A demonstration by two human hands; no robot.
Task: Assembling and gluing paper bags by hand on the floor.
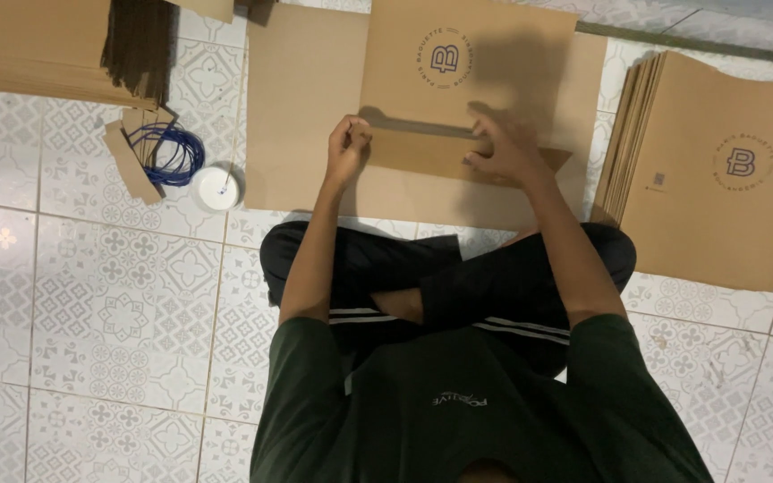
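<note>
Both hands press on a brown paper bag (458, 89) lying flat on a cardboard sheet (301, 107) w/ its bottom flap folded up — left hand (348, 148) curled into a loose fist at the flap's left end, right hand (503, 150) w/ bent fingers on the flap's right part — a stack of same bags (717, 179) just to the right.

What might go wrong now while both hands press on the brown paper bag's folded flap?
1. The left hand and right hand press the flap of the paper bag at separate points; uneven pressure may leave a crooked crease.
2. The bag lies on a loose brown sheet that may slide on the tiled floor.
</note>
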